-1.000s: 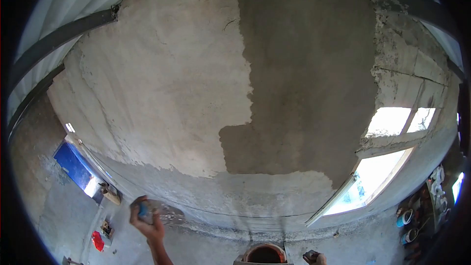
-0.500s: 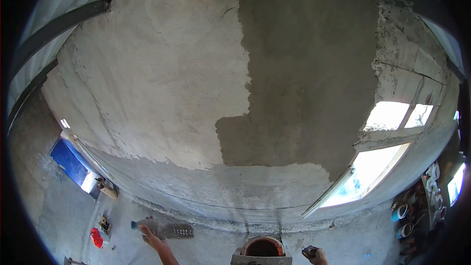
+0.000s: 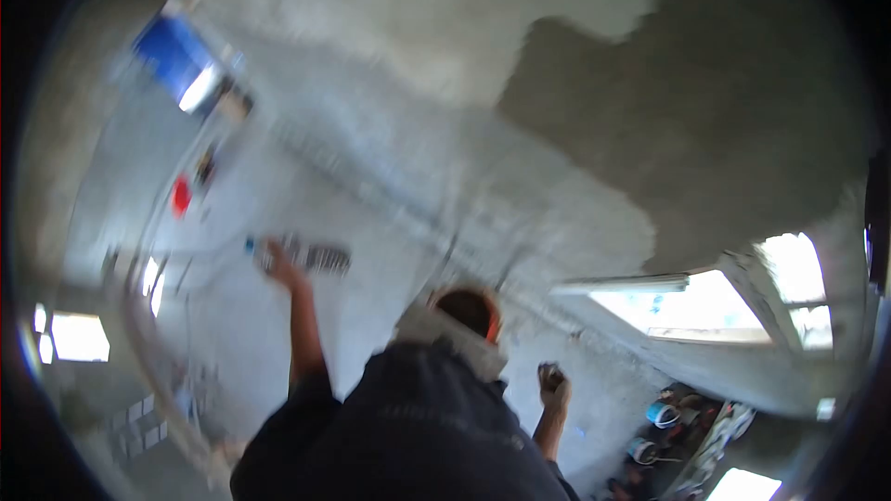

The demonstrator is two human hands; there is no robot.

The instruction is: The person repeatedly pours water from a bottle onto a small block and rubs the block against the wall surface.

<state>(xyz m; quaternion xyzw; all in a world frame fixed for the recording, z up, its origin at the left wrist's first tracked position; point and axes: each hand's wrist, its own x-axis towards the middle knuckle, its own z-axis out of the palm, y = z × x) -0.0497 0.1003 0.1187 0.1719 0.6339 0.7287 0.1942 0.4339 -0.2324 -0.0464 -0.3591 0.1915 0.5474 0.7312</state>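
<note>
My left hand [image 3: 277, 263] is wrapped around the capped end of a clear plastic bottle [image 3: 325, 259], which lies sideways and has a blue cap at its left end. My right hand [image 3: 554, 390], raised on the other side of my body, is closed on a small dark object [image 3: 550, 374]; blur hides what kind it is. Between my arms, close to my chest, a container with a round orange rim [image 3: 497, 323] sits at a grey block-like support [image 3: 438, 329].
A wall carries a dark damp-looking patch [image 3: 687, 121] beside paler plaster. Window openings [image 3: 705, 311] are on the right, with buckets [image 3: 663, 415] and clutter below. A blue panel [image 3: 174, 54] and a red item [image 3: 181, 196] are at the left.
My view has swung downward and tilted, so the wall moves up and right and my dark-clothed body appears. Both hands keep their hold.
</note>
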